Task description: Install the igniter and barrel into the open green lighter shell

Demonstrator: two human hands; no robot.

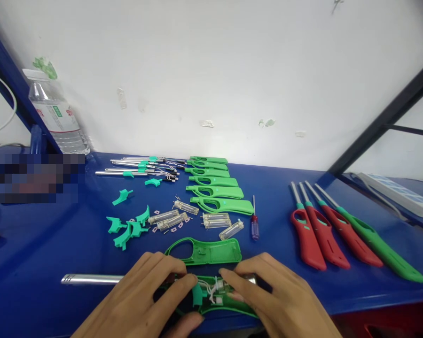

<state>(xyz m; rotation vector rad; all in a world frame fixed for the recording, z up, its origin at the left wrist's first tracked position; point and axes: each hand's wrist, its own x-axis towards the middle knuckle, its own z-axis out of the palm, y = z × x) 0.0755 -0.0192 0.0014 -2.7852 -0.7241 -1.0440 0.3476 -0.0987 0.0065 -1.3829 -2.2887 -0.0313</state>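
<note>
An opened green stick lighter (229,306) lies at the table's front edge between my hands, its inner parts showing. My left hand (144,293) grips its front part, fingertips by a teal trigger (197,295); the silver lighter tube (91,280) sticks out to the left. Thin white wires (208,285) run loosely inside the shell. On the right, my right hand (280,291) closes over the handle end, thumb and index finger pressing near the wires. The fuel tank there is mostly covered by my fingers. Just behind lies an empty green half shell (215,252).
Several green half shells (220,205), clear fuel tanks (169,219), teal triggers (122,237) and wired metal tubes (127,172) lie behind. A screwdriver (255,227) is beside the tanks. Assembled red lighters (308,244) and a green one (384,246) lie right. A bottle (59,117) stands back left.
</note>
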